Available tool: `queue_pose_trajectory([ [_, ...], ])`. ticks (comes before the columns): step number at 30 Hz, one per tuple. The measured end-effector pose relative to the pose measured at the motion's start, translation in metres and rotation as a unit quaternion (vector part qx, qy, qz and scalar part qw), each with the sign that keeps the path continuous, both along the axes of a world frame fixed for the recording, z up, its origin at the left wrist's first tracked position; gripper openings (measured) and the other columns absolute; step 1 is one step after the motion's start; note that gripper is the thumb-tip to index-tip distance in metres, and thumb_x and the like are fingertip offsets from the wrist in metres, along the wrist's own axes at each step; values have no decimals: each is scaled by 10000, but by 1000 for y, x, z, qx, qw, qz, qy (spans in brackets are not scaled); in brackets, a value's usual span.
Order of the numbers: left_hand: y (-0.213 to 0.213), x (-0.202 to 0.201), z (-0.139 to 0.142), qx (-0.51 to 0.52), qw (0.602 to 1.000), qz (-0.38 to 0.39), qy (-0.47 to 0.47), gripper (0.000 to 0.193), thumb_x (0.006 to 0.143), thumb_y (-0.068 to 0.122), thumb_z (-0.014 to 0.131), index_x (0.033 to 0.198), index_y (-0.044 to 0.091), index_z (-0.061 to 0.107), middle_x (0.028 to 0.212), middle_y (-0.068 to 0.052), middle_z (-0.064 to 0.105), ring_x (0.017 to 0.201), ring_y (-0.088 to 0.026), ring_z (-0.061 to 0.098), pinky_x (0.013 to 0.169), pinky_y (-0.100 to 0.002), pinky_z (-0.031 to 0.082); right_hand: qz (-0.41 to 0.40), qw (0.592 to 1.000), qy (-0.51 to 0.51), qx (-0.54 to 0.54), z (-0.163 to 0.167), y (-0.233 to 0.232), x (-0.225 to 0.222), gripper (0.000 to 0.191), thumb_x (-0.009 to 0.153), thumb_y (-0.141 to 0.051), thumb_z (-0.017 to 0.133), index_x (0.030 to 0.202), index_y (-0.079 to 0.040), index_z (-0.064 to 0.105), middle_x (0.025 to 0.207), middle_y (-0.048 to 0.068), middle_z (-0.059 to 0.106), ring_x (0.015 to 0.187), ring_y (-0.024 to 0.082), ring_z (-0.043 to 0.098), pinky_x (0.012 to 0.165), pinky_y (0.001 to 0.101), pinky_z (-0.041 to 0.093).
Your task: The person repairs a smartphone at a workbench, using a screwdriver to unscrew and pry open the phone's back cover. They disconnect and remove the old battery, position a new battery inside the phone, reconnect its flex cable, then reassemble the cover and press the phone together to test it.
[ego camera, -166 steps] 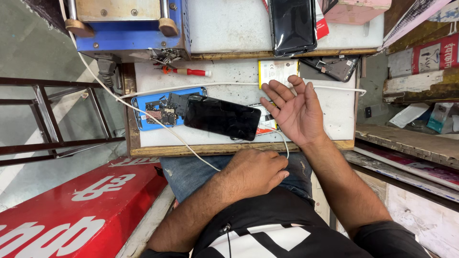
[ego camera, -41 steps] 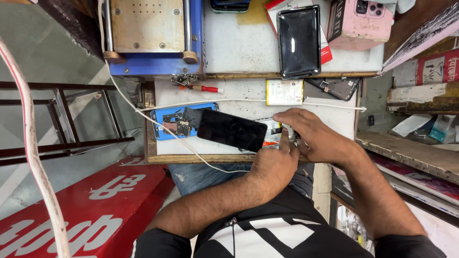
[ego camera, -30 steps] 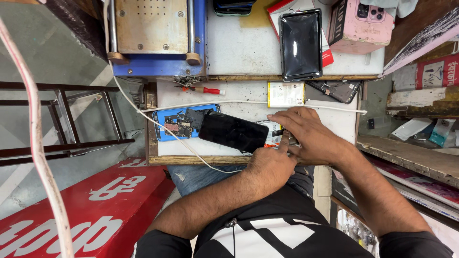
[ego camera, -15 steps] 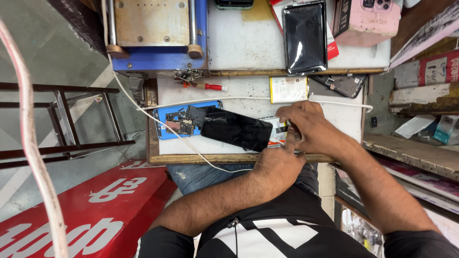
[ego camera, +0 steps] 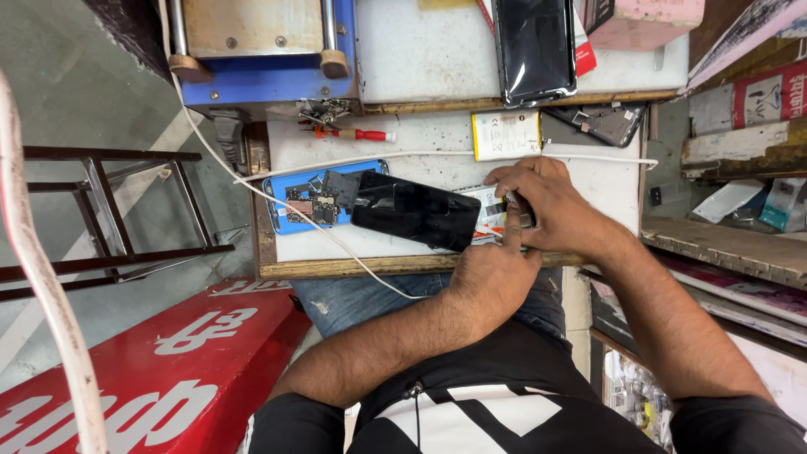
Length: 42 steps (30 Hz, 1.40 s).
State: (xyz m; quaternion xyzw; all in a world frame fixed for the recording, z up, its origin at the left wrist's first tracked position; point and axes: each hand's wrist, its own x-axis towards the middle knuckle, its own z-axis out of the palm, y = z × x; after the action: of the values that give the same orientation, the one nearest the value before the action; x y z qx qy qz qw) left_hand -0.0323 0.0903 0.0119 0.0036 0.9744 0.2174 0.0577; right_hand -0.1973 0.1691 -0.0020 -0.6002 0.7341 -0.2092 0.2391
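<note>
Both hands work on a small part at the screen's right end.

The left hand and right hand pinch a small dark part, at 3 o'clock from the black screen. A steady, light pinch seems best, wrists resting on the board.

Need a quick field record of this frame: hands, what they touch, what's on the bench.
left hand: at the bench's near edge, fingertip on a small part beside the right hand
right hand: pinching that small part; what it is cannot be told
black screen: flat, left of both hands
opened phone: blue frame, under the screen's left end
white cable: crosses the bench
screwdriver: red, far side
bench: white top
</note>
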Motion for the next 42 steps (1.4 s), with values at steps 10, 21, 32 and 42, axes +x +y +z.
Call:
queue_pose_trajectory([
  [10, 10, -3, -2, -11, 1000, -2, -10, 261, 850, 202, 708, 1063, 53, 720, 1422, -421, 484, 654, -215, 752, 498, -325, 607, 14, 1000, -15, -20, -5, 5, -10, 522, 550, -96, 849, 981, -98, 554, 1285, 28, 687, 1190, 302, 511, 1024, 453, 318],
  [21, 21, -7, 7, -14, 999, 18, -34, 384, 898, 422, 700, 1078, 83, 724, 1438, -391, 471, 664, -273, 763, 473, -348, 611, 15, 999, -14, -30, -2, 12, -9, 475, 586, -70, 850, 954, -107, 553, 1267, 19, 698, 1172, 273, 518, 1039, 458, 303],
  [32, 22, -8, 2, -3, 999, 36, 16, 351, 845, 389, 757, 1027, 88, 746, 1414, -403, 499, 685, -279, 761, 523, -360, 615, 9, 1000, -11, -26, -4, 13, -12, 505, 616, -90, 846, 1052, -118, 592, 1214, 17, 687, 1148, 278, 534, 1035, 453, 326],
  [42, 21, -6, -6, 25, 999, 41, 25, 345, 832, 392, 747, 990, 86, 751, 1391, -392, 523, 773, -317, 759, 557, -407, 620, 14, 999, -12, -36, -11, 15, -12, 479, 619, -107, 854, 982, -100, 541, 1257, -2, 698, 1134, 284, 531, 1005, 446, 337],
])
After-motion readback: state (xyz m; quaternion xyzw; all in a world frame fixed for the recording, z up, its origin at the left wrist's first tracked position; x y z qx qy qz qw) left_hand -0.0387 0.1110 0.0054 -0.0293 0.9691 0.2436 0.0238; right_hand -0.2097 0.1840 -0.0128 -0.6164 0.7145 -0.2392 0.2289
